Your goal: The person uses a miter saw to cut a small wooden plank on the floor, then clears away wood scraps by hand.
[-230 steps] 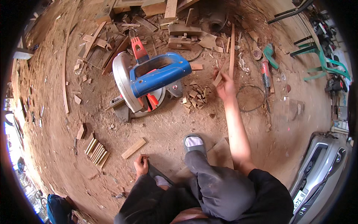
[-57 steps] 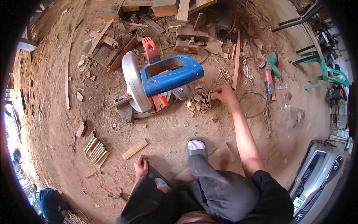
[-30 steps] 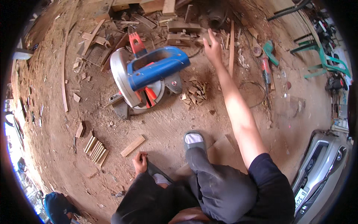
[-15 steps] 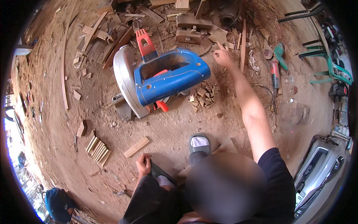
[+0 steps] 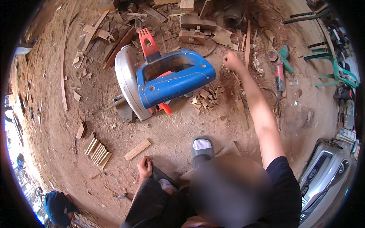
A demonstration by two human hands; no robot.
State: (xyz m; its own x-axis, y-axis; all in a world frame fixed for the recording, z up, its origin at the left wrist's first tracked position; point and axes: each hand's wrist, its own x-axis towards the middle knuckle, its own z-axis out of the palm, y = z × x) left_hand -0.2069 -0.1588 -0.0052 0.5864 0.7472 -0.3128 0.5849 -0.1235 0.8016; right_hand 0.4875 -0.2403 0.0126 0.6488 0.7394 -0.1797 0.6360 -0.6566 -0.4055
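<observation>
A blue saw (image 5: 176, 81) with a silver blade guard and orange-red parts stands in front of me. My right hand (image 5: 232, 62) is closed in a fist beyond the right end of its blue handle, apart from it; whether anything is inside cannot be seen. Below that hand, a heap of small cut wood pieces (image 5: 207, 99) lies beside the saw. My left hand (image 5: 144, 166) rests by my left knee, fingers curled, their contents hidden. Close to it a short wood strip (image 5: 137, 149) lies on the ground, with a row of stacked wood pieces (image 5: 99, 152) farther left.
Wood offcuts (image 5: 197, 28) and boards crowd the far ground. At right lie a green-handled tool (image 5: 285, 57), a red power tool (image 5: 280, 76) and a cable. A green chair (image 5: 344, 72) and a silver car bumper (image 5: 325, 174) stand at far right. Another person (image 5: 59, 209) is at lower left.
My right hand has drawn slightly nearer to me and to the right, away from the boards, and its extended fingers have folded into a fist. My left hand stays by the knee.
</observation>
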